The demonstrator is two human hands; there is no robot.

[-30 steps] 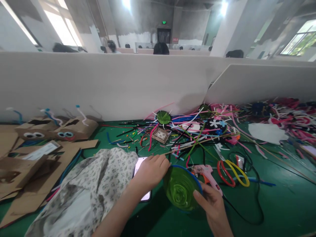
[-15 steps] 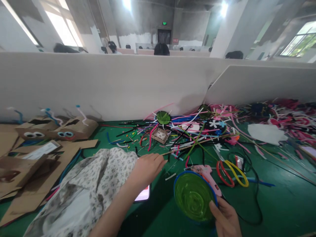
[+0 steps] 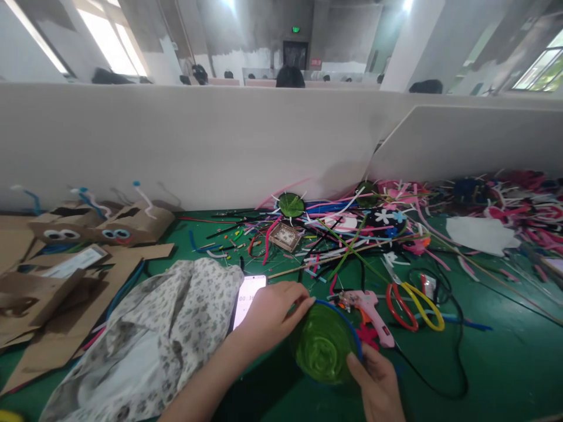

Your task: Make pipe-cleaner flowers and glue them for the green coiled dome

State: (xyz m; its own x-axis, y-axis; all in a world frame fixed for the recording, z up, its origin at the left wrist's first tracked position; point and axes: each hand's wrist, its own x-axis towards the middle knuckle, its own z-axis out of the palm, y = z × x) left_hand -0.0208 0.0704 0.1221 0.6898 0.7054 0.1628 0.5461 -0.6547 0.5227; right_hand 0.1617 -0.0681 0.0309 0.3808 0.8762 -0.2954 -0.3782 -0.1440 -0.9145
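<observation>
A round green disc (image 3: 323,346), shiny with swirls and edged by a blue rim, is tilted toward me above the green table. My right hand (image 3: 379,375) grips its lower right edge, thumb on the face and fingers behind. My left hand (image 3: 281,310) has its fingertips closed at the upper left rim; its forearm crosses over the phone. Just right of the disc lie a pink glue gun (image 3: 372,316) and a red flower-like piece (image 3: 368,335). The phone (image 3: 248,293), its screen lit, lies partly under my left hand.
Scissors (image 3: 417,308) with red and yellow handles lie at the right, near a black cord. Pipe cleaners and scraps heap along the white partition (image 3: 197,146). A patterned cloth (image 3: 176,316) and cardboard pieces (image 3: 118,275) cover the left; cardboard boxes with googly eyes (image 3: 136,225) stand behind.
My right hand has brought the green disc to the left. My left hand has moved right and down onto its rim, uncovering more of the phone. The red flower-like piece now shows.
</observation>
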